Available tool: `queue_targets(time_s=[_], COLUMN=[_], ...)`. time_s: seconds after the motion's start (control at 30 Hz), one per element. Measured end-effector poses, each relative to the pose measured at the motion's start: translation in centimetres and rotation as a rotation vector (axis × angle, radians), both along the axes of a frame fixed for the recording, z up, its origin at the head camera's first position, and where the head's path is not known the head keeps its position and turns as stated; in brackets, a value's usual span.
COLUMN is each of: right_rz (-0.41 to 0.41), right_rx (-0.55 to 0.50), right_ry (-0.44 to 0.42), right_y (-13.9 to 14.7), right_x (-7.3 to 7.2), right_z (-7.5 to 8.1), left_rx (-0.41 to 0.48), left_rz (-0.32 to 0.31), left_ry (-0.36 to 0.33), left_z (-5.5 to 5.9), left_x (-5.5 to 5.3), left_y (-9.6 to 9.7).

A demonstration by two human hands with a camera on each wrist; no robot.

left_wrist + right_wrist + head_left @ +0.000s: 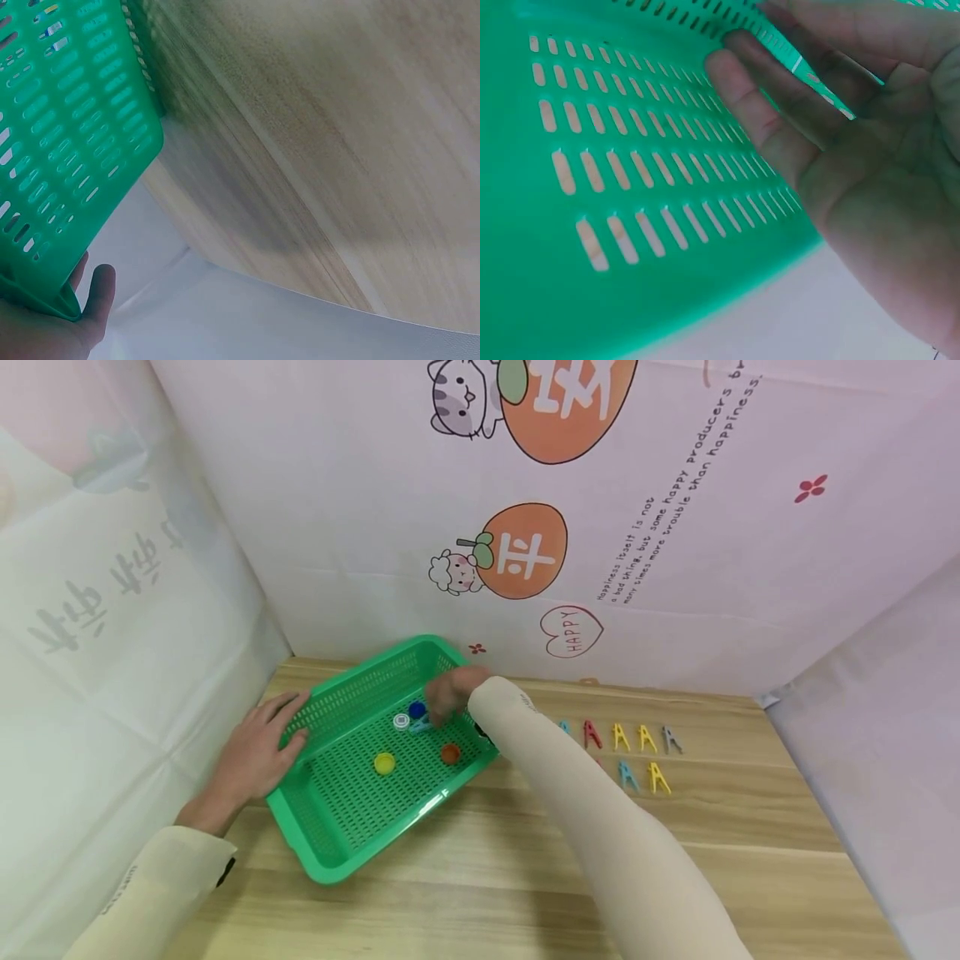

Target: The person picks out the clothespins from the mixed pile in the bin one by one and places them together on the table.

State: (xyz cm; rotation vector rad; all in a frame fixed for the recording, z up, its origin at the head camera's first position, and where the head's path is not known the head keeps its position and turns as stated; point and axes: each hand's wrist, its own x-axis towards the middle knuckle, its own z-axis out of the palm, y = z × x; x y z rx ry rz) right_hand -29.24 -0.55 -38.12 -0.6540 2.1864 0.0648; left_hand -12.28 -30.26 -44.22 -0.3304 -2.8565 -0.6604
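A green plastic basket [431, 810] with slotted walls stands on the wooden table. My left hand [258, 747] rests on its left rim, fingers fairly straight; in the left wrist view part of that hand [52, 330] shows behind the rim. Inside the basket, my right hand [452, 689] is blurred, its fingertips close beside a light blue clothespin [422, 724]. The right wrist view shows its fingers [772, 135] loosely bent, with nothing visible between them. A dark blue cap [417, 710], a white cap [401, 721], a yellow cap [385, 763] and an orange cap [450, 753] lie on the basket floor.
Right of the basket, several clothespins lie in two rows, among them a red clothespin [592, 734], a yellow clothespin [658, 777] and a grey clothespin [672, 740]. The right sleeve [600, 827] partly covers them. A printed white cloth [360, 510] hangs behind the table [750, 810].
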Motion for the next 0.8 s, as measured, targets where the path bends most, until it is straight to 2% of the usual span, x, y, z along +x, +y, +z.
queue_targets(time_s=[0.2,0.37,0.57,0.8], right_rz=[0.129,0.183,0.218,0.191], right_rx=[-0.164,-0.263,-0.451,-0.534], right_ry=[-0.018,0.034,0.105,0.205], right_y=[0.8,1.4,2.1,3.4], right_x=[-0.1,0.5,1.0,1.9], right_z=[0.8,1.8,1.7,2.3], left_rx=[0.001,-0.004,-0.003,0.001], left_rz=[0.002,0.001,0.002,0.001], left_ry=[0.002,0.001,-0.001,0.002], left_z=[0.0,0.2,0.2,0.1], left_x=[0.0,0.0,0.0,0.1], left_y=[0.2,0.2,0.2,0.3])
